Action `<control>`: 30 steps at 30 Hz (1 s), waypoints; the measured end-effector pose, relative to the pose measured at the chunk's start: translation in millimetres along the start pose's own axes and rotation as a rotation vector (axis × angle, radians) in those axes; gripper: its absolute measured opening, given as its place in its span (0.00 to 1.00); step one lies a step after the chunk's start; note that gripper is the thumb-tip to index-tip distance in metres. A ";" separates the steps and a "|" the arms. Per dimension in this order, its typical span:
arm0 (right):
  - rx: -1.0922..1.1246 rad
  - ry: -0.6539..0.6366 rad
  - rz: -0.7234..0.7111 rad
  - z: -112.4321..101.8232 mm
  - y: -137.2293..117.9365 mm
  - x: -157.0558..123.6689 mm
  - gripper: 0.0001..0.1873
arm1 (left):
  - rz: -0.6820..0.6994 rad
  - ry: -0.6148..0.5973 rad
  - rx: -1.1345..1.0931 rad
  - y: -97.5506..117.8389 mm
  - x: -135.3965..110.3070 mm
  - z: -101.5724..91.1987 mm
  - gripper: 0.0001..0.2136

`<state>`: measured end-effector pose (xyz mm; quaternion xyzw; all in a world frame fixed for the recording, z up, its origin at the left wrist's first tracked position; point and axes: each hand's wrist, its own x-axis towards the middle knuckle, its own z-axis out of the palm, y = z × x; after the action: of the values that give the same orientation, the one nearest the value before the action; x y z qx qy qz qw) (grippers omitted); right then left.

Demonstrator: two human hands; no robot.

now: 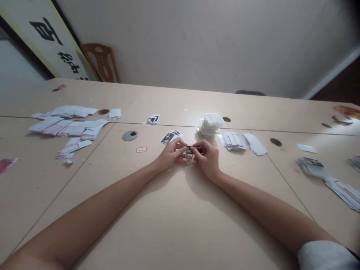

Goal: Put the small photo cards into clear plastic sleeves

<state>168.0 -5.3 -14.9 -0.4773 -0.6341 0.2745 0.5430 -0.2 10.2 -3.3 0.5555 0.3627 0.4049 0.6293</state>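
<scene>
A small dark printed card [194, 149] is held level between my two hands over the middle of the table. My left hand [171, 153] pinches its left end, and my right hand [208, 157] grips its right end with the thumb on top. Beneath the card, something clear and shiny [190, 158] shows between the fingers; whether it is a sleeve or a case I cannot tell. Just beyond my left hand lie a few printed cards [168, 137]. A stack of clear plastic cases [210, 123] stands beyond my right hand.
White paper slips [67, 125] are piled at left, with more slips [234, 141] right of the cases. Stacked sleeved cards [312, 167] lie at far right. Cable holes pierce the table, one with a grey grommet [128, 135]. A red-edged label [141, 150] lies nearby.
</scene>
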 end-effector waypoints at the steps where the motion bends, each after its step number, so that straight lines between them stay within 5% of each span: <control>1: 0.000 -0.002 -0.001 -0.1 -0.1 0.3 0.06 | 0.005 -0.001 0.002 0.6 -0.2 0.4 0.15; 30: -0.301 -0.096 -0.161 -11.5 -4.1 12.0 0.10 | 0.045 0.040 0.014 -4.7 2.5 -2.1 0.17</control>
<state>178.2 2.0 -3.3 -0.4872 -0.7295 0.1545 0.4545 -0.6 13.0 -8.3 0.5598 0.3654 0.4271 0.6088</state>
